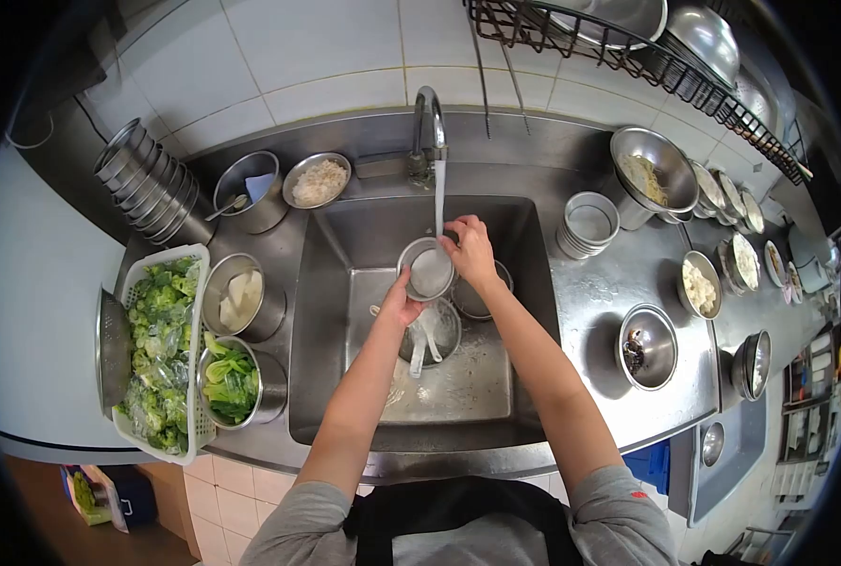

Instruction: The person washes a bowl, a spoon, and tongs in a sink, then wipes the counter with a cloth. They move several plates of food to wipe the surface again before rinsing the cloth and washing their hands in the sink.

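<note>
Over the sink (524, 358), my left hand (399, 305) grips a small round metal bowl (430, 272) by its near-left side. Water from the curved tap (427, 123) runs down at the bowl's far edge. My right hand (470, 249) is at the bowl's right rim, fingers bent and closed against it; the fingertips are partly hidden. Below lies a wider bowl (447, 344) with white spoons (425, 340) in it. Another metal container (485, 291) stands in the sink, partly covered by my right forearm.
Left of the sink are a white basket (199, 349) of bagged greens, metal pots and a tall cup stack (156, 184). Stacked cups (590, 222), a large bowl (655, 160) and a steel bowl (647, 347) stand right. A wire rack (628, 61) hangs above.
</note>
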`<state>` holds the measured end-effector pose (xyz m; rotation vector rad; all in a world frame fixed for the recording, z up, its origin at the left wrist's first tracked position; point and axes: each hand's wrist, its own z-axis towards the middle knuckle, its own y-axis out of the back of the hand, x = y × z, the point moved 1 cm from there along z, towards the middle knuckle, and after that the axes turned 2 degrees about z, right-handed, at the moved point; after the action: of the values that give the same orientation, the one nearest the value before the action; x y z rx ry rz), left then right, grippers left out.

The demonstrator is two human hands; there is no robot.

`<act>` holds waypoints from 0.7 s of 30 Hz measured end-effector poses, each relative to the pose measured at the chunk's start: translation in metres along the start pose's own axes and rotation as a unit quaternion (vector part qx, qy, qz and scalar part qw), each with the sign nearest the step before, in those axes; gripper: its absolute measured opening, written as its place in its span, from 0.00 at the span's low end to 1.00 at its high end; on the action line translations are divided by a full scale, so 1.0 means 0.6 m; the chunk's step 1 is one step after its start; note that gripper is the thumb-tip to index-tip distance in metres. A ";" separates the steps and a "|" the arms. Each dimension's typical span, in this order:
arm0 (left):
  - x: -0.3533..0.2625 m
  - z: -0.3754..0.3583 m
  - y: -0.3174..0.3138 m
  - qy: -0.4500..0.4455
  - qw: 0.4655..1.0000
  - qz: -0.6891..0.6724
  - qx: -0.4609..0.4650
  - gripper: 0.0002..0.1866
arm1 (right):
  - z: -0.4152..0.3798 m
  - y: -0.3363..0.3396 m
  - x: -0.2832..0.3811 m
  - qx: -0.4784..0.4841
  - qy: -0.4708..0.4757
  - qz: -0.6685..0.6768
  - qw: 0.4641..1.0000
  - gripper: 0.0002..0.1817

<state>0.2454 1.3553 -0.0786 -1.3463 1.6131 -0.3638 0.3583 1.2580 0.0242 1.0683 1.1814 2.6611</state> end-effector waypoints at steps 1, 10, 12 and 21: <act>0.005 0.010 -0.005 0.002 1.000 0.009 0.021 0.26 | -0.005 0.000 -0.012 -0.002 -0.003 -0.005 1.000 0.16; -0.025 0.083 -0.156 -0.031 0.956 0.279 -0.078 0.24 | -0.047 0.001 -0.089 0.002 -0.454 0.446 0.771 0.24; -0.002 0.061 -0.171 -0.103 0.973 0.187 -0.091 0.25 | -0.039 -0.007 -0.082 -0.029 -0.461 0.490 0.739 0.24; 0.050 0.034 -0.042 -0.349 0.737 0.566 -0.122 0.27 | 0.007 -0.017 -0.064 0.000 -0.425 0.434 0.794 0.23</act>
<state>0.2788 1.3270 -0.0847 -0.3329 1.5047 1.0113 0.3878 1.2562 -0.0026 2.8951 0.5189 1.9572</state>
